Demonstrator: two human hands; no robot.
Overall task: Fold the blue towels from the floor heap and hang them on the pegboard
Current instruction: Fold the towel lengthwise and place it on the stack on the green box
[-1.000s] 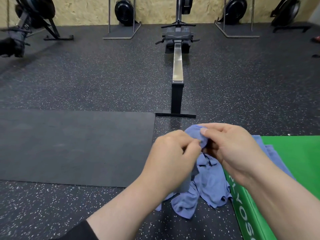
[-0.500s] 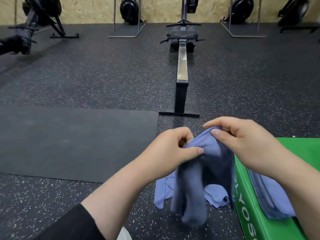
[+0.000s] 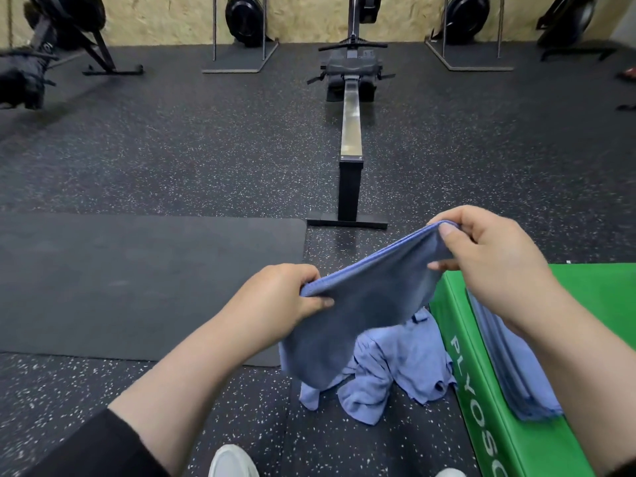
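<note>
A blue towel point(image 3: 364, 304) hangs stretched between my two hands above the floor. My left hand point(image 3: 278, 297) pinches its lower left corner. My right hand point(image 3: 488, 256) pinches the opposite top corner, held higher and further right. Under it a crumpled heap of blue towels point(image 3: 395, 370) lies on the speckled floor beside a green plyo box point(image 3: 585, 445). A stack of folded blue towels point(image 3: 509, 370) lies on top of that box, partly hidden by my right forearm. No pegboard is in view.
A black mat point(image 3: 137, 284) covers the floor to the left. A rowing machine point(image 3: 351, 132) stands straight ahead with its rail end just beyond my hands. More gym machines line the back wall. My white shoe tips point(image 3: 230, 463) show at the bottom edge.
My hands have moved apart, the right one up and to the right, spreading the towel's top edge from a bunched grip into a taut line.
</note>
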